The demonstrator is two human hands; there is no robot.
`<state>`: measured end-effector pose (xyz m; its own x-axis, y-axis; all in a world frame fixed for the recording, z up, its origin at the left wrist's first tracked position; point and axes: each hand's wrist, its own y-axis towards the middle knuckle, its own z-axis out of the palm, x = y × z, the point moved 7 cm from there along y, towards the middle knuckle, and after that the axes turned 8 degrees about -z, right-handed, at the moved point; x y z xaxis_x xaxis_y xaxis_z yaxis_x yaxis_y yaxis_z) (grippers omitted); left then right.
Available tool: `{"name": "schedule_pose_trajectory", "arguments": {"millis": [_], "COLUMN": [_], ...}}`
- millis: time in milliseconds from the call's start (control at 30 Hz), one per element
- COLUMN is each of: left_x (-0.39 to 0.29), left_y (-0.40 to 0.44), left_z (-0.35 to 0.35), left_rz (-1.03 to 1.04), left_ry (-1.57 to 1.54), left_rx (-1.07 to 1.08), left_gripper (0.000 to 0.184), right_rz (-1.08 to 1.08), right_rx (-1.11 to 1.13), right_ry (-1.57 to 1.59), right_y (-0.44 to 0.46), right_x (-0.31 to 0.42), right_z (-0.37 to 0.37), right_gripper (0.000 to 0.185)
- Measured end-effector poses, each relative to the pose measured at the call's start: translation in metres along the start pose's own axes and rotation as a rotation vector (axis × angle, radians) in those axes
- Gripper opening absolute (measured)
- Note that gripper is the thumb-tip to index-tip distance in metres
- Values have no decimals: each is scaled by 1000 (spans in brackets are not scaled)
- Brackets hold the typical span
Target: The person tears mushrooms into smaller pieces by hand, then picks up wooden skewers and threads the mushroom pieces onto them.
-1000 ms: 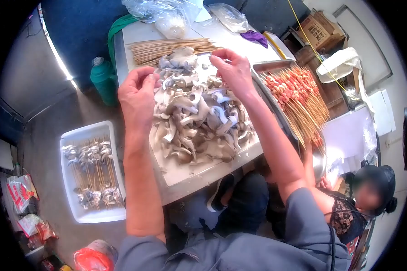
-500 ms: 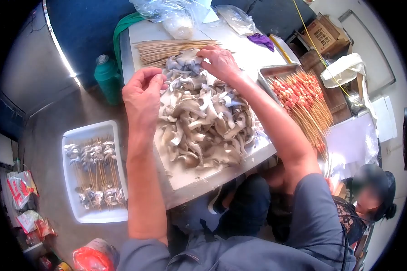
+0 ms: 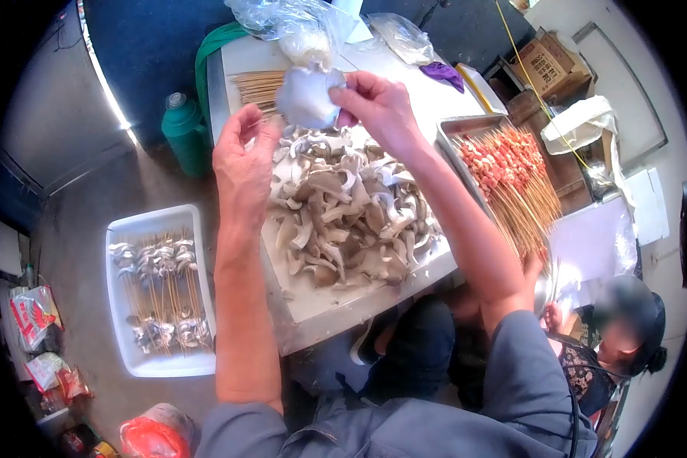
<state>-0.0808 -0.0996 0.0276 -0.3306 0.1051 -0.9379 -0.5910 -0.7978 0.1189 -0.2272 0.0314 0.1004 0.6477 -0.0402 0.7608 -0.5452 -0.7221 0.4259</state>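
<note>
My right hand (image 3: 375, 107) pinches a large pale oyster mushroom (image 3: 310, 98) by its right edge, raised above the far end of the pile. Close to the mushroom's lower left side is my left hand (image 3: 244, 149), its fingers half curled and the thumb apart from them; nothing shows between them. Below both hands spreads a heap of torn grey-brown oyster mushrooms (image 3: 351, 217) on a white board (image 3: 301, 301). Bare wooden skewers (image 3: 256, 85) lie behind the heap, partly hidden by the raised mushroom.
To the left, a white tray (image 3: 114, 305) holds threaded mushroom skewers (image 3: 164, 286). On the right stands a metal tray (image 3: 454, 126) of meat skewers (image 3: 504, 164). A green flask (image 3: 185, 133), plastic bags (image 3: 282, 19) and a purple cloth (image 3: 443, 73) are farther back. Another person (image 3: 626, 328) sits at lower right.
My right hand has lifted the large mushroom up from the far end of the heap. The left hand's pinch has loosened. The other person's hand has come into view by the meat skewers.
</note>
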Motion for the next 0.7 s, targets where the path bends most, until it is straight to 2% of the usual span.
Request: {"name": "schedule_pose_trajectory", "arguments": {"millis": [67,133,200,300,533,700], "left_x": [-2,-8,-8,-11,1,7], "left_y": [1,-2,-12,-18,-25,-28], "left_z": [4,5,19,17,27,30], "left_rz": [-30,-64,-252,-288,-447,-536], "left_ry": [-89,-175,-319,-332,-399,-545], "left_rx": [61,124,415,505,518,380], "left_gripper": [31,35,39,39,33,29], "right_rz": [-6,10,70,26,49,74], "right_rx": [83,111,124,65,4,-193], "right_ry": [247,266,304,450,516,623], "right_y": [-13,-24,-34,-38,-49,-51], "right_x": [10,22,32,34,23,21], "right_z": [11,17,21,19,20,19], "right_gripper": [17,17,18,16,11,6]}}
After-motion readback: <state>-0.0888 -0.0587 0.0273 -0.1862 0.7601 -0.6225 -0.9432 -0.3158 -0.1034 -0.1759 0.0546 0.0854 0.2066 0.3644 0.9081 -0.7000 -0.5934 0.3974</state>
